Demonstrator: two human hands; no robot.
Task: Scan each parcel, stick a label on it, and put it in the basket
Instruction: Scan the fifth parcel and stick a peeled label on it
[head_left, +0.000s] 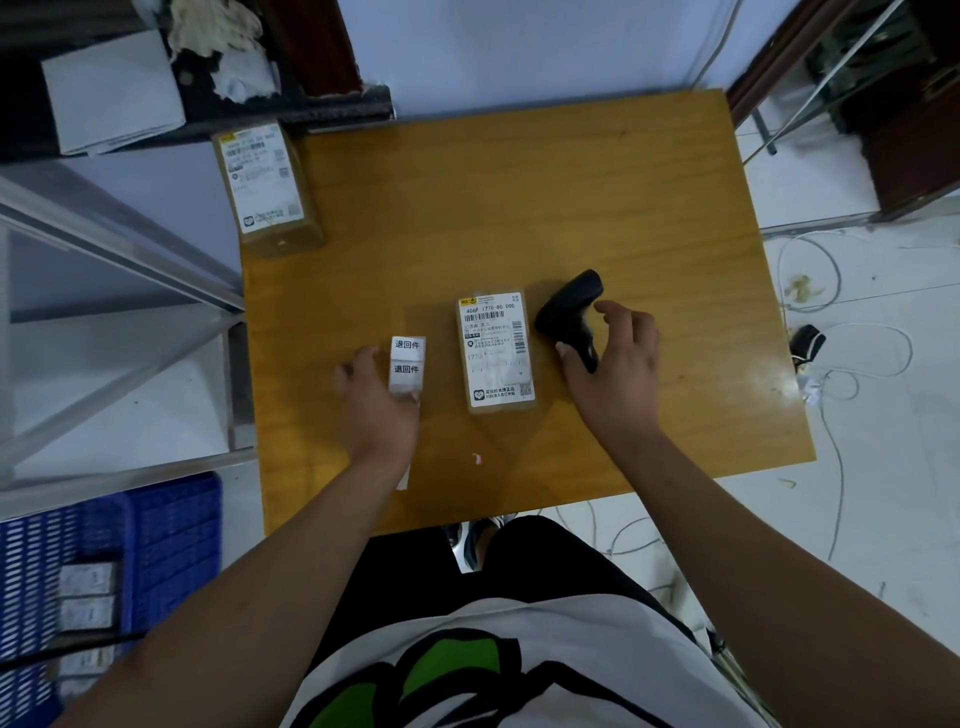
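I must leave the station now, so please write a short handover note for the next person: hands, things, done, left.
Left hand rests on the label strip; grip blurred.
Right hand cups the scanner handle, fingers not closed.
Middle parcel lies between the hands; corner parcel at the table's far left.
Blue basket on the floor holds some parcels: done.
Left: both table parcels.

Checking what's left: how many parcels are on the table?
2. One parcel lies mid-table beside the scanner; the other parcel sits at the far left corner. None seems hidden.
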